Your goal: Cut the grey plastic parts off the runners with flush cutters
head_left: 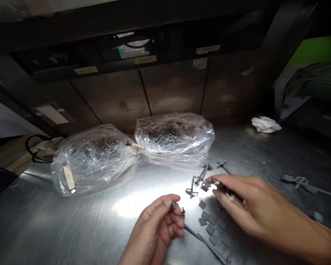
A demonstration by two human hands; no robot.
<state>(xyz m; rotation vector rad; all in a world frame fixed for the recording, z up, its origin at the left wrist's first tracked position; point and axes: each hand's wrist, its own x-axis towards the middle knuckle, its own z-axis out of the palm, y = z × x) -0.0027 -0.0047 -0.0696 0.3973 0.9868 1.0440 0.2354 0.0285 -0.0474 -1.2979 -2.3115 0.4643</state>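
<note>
- Head view, bottom centre: left hand (160,225), with small grey piece (174,205) pinched between thumb and forefinger; other fingers curled loosely below.
- Just beside those curled fingers: thin grey strip (206,243), slanting down toward the bottom edge. Held or merely lying there, cannot tell.
- Lower right: right hand (251,204), closed around hand tool (228,192), dark and metallic with a pale part; thumb and forefinger on opposite sides. Tool's tip partly hidden; open or closed, cannot tell.
- Between the hands, scattered on metal table (85,228): grey square chips (210,229), flat, some touching.
- Near right fingertips: branched grey scraps (200,180), in a loose cluster. Farther right, well apart: another branched scrap (303,182).
- Behind: left clear bag (99,176) and right clear bag (176,141), side by side, both with small grey pieces inside.
- On left bag's near side: pale cutter (69,178), tilted. Between bags: cream-handled pliers (135,148).
- Far right, on table: crumpled white tissue (265,124).
- Above, along dark ledge: yellowish labels (145,59), writing too blurred to read.
</note>
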